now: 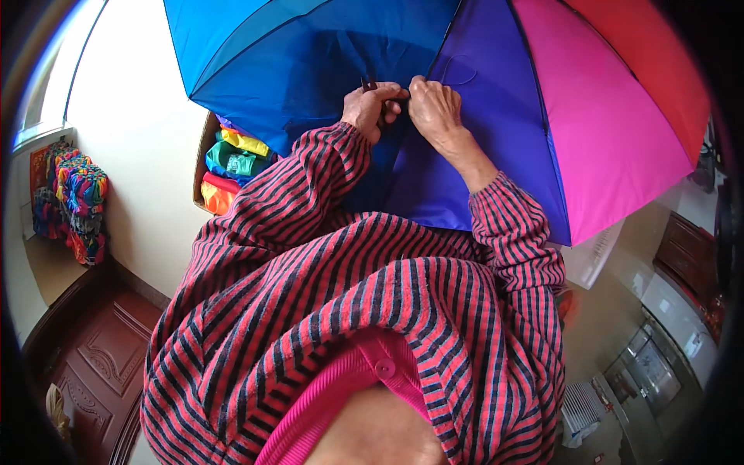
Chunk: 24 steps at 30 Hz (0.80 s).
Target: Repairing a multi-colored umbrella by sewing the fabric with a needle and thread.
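A large open umbrella (496, 116) in blue, purple, pink and red panels spreads before me, its dark ribs facing me. At the rib between the blue and purple panels, my left hand (375, 107) is closed, with thumb and fingertips pinching the umbrella there. A small dark pointed tool (368, 83) sticks up at that hand; its kind is unclear. Right beside it, my right hand (435, 110) is closed in a pinch at the same rib, and what its fingertips hold is hidden. A thin loop of thread (474, 71) shows against the purple cloth near my right hand.
Left of the umbrella stands a cardboard box (199, 167) of folded colourful cloth (236, 161). Bundles of multicoloured cords (77, 198) hang farther left, above a dark red wooden door (101, 353). A white piece of furniture (601, 256) is partly hidden under the pink panel.
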Motion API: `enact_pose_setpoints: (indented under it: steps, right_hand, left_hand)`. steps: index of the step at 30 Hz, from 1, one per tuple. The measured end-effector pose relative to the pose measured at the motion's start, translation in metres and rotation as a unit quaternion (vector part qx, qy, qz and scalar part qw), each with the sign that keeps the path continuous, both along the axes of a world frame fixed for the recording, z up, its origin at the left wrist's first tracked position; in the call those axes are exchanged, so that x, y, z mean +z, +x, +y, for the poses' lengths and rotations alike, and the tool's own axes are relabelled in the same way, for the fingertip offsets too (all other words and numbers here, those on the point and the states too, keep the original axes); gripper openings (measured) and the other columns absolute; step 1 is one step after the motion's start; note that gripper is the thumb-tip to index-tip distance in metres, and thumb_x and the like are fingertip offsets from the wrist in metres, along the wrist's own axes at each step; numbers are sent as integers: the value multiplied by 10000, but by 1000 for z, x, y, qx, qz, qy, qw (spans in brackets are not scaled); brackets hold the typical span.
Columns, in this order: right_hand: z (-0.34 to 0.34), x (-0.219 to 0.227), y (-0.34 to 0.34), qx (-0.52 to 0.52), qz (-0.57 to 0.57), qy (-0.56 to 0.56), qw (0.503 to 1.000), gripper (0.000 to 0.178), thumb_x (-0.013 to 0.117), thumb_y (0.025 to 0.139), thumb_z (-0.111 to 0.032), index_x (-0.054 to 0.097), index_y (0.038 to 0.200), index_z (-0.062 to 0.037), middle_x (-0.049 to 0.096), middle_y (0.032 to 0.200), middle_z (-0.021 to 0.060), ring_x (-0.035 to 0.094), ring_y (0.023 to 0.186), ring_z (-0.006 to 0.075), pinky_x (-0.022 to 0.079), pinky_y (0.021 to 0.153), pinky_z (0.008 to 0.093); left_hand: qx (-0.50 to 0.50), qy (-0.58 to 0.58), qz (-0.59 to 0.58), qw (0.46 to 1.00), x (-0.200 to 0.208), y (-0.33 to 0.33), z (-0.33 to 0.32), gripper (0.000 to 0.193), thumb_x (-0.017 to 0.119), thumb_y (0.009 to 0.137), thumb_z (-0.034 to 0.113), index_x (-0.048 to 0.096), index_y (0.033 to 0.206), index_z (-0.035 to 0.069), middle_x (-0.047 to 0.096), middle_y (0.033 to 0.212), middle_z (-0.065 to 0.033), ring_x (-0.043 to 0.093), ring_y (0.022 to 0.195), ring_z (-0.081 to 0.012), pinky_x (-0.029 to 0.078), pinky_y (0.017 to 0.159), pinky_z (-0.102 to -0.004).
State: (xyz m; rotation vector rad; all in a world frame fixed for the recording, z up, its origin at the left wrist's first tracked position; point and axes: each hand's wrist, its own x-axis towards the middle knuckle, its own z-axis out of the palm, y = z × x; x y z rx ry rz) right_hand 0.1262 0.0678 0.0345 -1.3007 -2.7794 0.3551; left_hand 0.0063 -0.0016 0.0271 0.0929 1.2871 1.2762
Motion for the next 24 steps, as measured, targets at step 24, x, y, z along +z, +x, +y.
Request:
enact_pose_setpoints:
  steps: [24]
  right_hand:
    - [115,180,97,-173,715,-369,569,205,525,906,-30,465,711,-49,353,630,5,347,574,125,479,716,330]
  left_hand:
    - [-436,112,698,557,-12,-7,-13,462,508,813,58,538,1254,192,421,1330,-178,623,835,-325,529,746,-391]
